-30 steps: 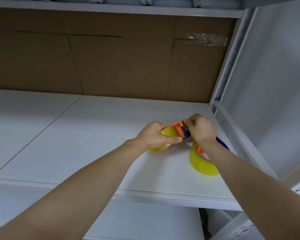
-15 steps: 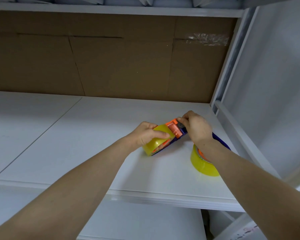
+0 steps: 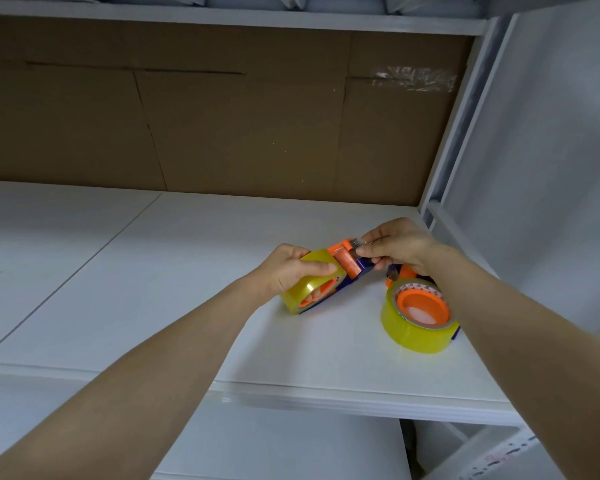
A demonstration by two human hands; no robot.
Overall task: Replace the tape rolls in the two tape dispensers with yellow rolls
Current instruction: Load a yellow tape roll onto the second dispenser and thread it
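Two sets of fingers are at work on one blue-and-orange plastic tape dispenser (image 3: pixel 349 268). The fingers (image 3: pixel 321 269) of the left hand (image 3: pixel 288 271) are curled round the translucent yellow tape roll (image 3: pixel 300 294) mounted in it, thumb across the roll's outer face. The fingers (image 3: pixel 368 251) of the right hand (image 3: pixel 399 245) are pinched together at the dispenser's front end, by the orange roller and the cutter; what exactly is pinched there is too small to be told. The dispenser is held tilted, its roll end low and touching the white shelf board (image 3: pixel 187 289).

Just beside it, to the right, a second blue-and-orange dispenser (image 3: pixel 423 301) is laid flat on the shelf with its own yellow tape roll (image 3: pixel 413 332) around the orange hub. Its far side is hidden by the right forearm, which crosses over it.

The shelf is backed by a brown cardboard sheet (image 3: pixel 239 126), on which a crumpled strip of clear tape (image 3: pixel 416 77) is stuck near the upper right corner. A white metal upright (image 3: pixel 465 126) is seen at the right, and a lower white shelf (image 3: pixel 291 445) beneath.
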